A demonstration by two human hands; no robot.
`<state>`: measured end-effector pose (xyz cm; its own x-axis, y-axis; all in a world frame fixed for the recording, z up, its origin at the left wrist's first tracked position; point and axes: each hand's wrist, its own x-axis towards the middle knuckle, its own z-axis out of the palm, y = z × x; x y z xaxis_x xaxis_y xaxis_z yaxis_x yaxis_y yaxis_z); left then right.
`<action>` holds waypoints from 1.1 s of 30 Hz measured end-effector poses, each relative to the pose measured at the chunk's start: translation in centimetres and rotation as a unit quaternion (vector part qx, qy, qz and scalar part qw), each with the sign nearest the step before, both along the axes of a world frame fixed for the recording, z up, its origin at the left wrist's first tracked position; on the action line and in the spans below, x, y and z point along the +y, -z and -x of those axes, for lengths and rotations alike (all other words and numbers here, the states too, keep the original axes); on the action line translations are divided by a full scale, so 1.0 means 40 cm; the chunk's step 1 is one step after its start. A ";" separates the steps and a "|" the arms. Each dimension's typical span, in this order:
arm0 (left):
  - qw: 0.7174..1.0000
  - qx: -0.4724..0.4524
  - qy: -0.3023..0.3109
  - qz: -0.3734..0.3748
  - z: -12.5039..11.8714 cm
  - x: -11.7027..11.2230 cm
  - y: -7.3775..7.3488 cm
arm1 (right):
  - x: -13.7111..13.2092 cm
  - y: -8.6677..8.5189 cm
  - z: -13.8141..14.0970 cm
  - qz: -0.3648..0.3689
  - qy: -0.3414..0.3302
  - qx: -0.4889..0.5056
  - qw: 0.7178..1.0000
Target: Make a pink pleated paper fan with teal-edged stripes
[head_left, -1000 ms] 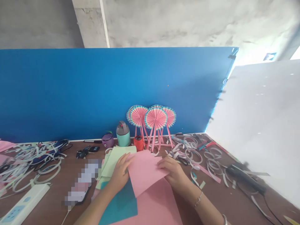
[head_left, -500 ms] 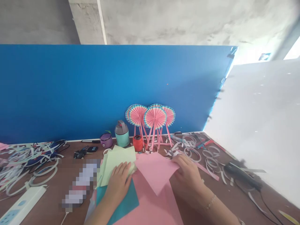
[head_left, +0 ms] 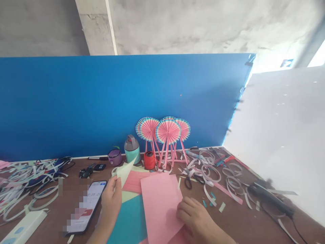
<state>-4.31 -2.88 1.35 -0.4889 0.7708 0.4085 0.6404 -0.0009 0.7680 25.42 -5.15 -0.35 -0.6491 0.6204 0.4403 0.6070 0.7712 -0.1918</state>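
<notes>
My left hand is closed on the edge of pale green paper, whose corner is lifted and tilted up. Beneath the raised green paper shows a smaller pink piece. A teal sheet lies to the right of my left wrist. The pink sheet rests on the pile in front of me, partly over the teal. With curled fingers, my right hand grips its right edge; the fingertips are partly hidden.
Pink pleated paper fans stand against the blue partition. Before it sit a teal jar, red spool and purple pot. Scissors lie among paper strips at right, near a black tool. Left are a phone and power strip.
The pink sheet has turned and come down onto the pile, with my right hand moving nearer. My left hand has shifted left and lifted the green paper, uncovering a pink piece.
</notes>
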 end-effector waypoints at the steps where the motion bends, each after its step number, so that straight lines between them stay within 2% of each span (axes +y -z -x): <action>1: 0.999 0.016 0.023 -0.022 -0.007 0.000 -0.004 | -0.001 0.003 0.004 -0.002 -0.023 -0.012 1.000; 3: 0.989 0.086 0.096 -0.079 -0.023 0.001 -0.011 | -0.003 0.014 0.009 -0.006 -0.059 -0.036 0.998; 5: 0.962 0.162 0.165 -0.148 -0.035 0.008 -0.019 | -0.004 0.026 0.010 -0.007 -0.076 -0.052 0.996; 8: 0.919 0.228 0.221 -0.232 -0.042 0.035 -0.029 | -0.004 0.037 0.009 0.002 -0.080 -0.067 0.995; 10: 0.917 0.218 0.257 -0.215 -0.043 0.059 -0.031 | -0.004 0.040 0.009 0.013 -0.076 -0.075 0.994; 11: 0.931 0.183 0.261 -0.177 -0.044 0.071 -0.030 | -0.004 0.040 0.009 0.019 -0.073 -0.078 0.994; 12: 0.954 0.124 0.229 -0.150 -0.045 0.081 -0.027 | -0.003 0.041 0.009 0.024 -0.070 -0.080 0.994; 15: 0.982 0.042 0.116 -0.141 -0.044 0.104 -0.016 | -0.002 0.040 0.010 0.036 -0.061 -0.082 0.994; 18: 0.987 -0.017 -0.004 -0.160 -0.027 0.122 -0.019 | -0.001 0.037 0.011 0.049 -0.055 -0.084 0.994; 22: 0.979 -0.048 -0.110 -0.166 0.008 0.159 -0.057 | 0.001 0.034 0.014 0.057 -0.053 -0.093 0.993; 25: 0.969 -0.034 -0.159 -0.188 0.021 0.184 -0.096 | 0.001 0.032 0.015 0.058 -0.052 -0.105 0.991; 28: 0.960 -0.004 -0.174 -0.218 0.018 0.188 -0.120 | -0.001 0.029 0.015 0.055 -0.050 -0.114 0.991; 33: 0.953 0.045 -0.175 -0.243 0.014 0.157 -0.110 | 0.000 0.028 0.014 0.056 -0.053 -0.110 0.991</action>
<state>-4.86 3.39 5.77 -0.6284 0.2758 0.7273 0.7294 -0.1161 0.6742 24.87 -5.15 -1.46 -0.7858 0.5807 0.2126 0.5607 0.8141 -0.1511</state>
